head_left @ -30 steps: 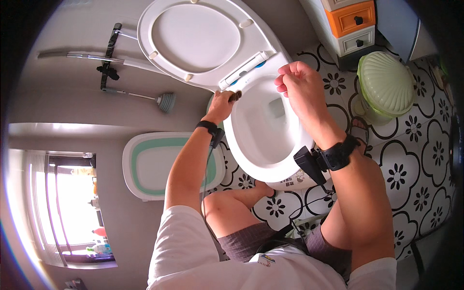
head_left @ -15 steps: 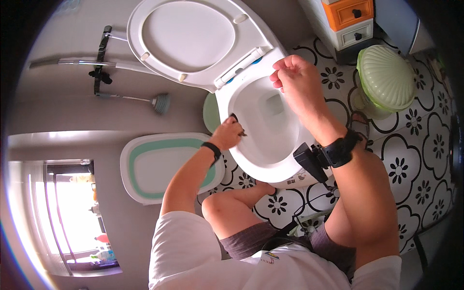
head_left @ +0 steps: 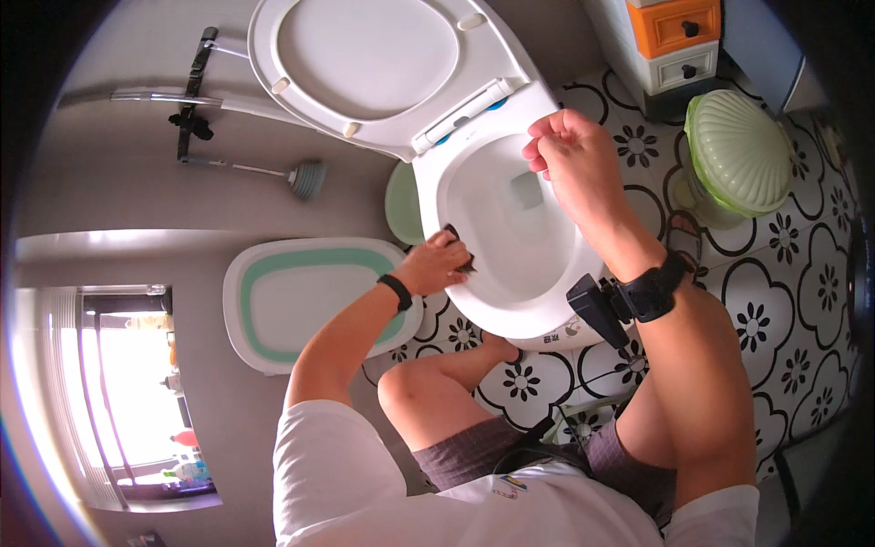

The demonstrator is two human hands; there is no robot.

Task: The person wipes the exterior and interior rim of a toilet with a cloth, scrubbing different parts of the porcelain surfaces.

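Note:
In front of me stands a white toilet bowl (head_left: pixel 460 290) with its seat and lid (head_left: pixel 369 55) raised against the wall. My left hand (head_left: pixel 436 263) is closed on a small dark cloth (head_left: pixel 468 265), pressed against the left rim of the bowl. Only edges of the cloth show past the fingers. Over the bowl's right rim hovers my right hand (head_left: pixel 581 162), its fingers loosely bent and somewhat apart, with nothing seen in them. A black strap with a box-like device (head_left: pixel 597 305) sits on the right wrist, and a black band (head_left: pixel 396 292) circles the left.
Left of the toilet lie a white and green folding basin (head_left: pixel 251 314) and a pale green bin (head_left: pixel 401 205). A toilet brush (head_left: pixel 308 179) hangs on the wall. To the right are a shell-lidded green bin (head_left: pixel 738 150) and a narrow drawer cabinet (head_left: pixel 670 68).
My left hand has slid slightly down and right along the left rim with the cloth. The whole view has shifted a little; my right hand keeps nearly the same place over the bowl.

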